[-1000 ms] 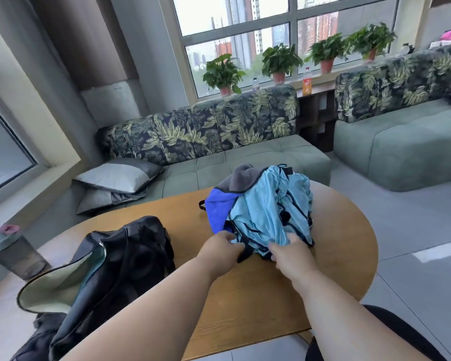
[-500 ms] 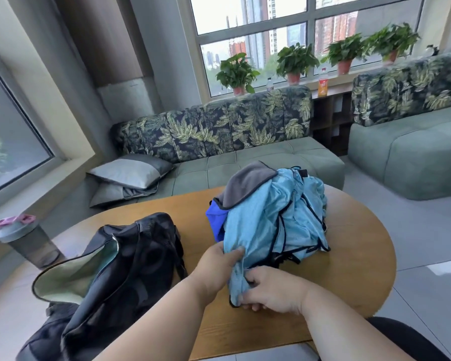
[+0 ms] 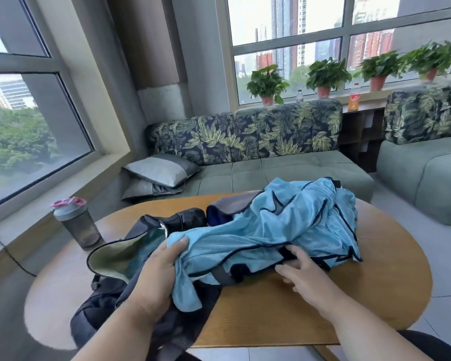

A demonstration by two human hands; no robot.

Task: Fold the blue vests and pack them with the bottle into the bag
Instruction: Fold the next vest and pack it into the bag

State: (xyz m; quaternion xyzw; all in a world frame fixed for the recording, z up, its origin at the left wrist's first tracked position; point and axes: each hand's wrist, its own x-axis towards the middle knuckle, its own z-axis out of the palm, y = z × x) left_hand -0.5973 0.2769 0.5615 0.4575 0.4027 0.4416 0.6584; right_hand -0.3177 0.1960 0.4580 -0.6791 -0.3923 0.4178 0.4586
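A heap of light blue mesh vests (image 3: 292,220) with dark trim lies on the round wooden table (image 3: 349,295), with a darker blue piece and a grey cloth (image 3: 229,207) at its left end. My left hand (image 3: 156,277) grips one vest's edge and holds it over the open black bag (image 3: 115,259) at the table's left. My right hand (image 3: 305,272) lies with spread fingers on the vest's lower edge, by a dark strap. A grey shaker bottle (image 3: 77,222) with a pink lid stands on the table's far left.
A green sofa (image 3: 258,173) with a leaf-print back and grey pillows (image 3: 159,173) stands behind the table, a second sofa (image 3: 422,178) at right. Potted plants (image 3: 266,84) line the window sill. A black cable (image 3: 13,259) runs along the left ledge.
My left hand has pulled one vest out of the heap toward the left, over the bag's opening. My right hand has let go and now rests spread on the fabric. The view has shifted left.
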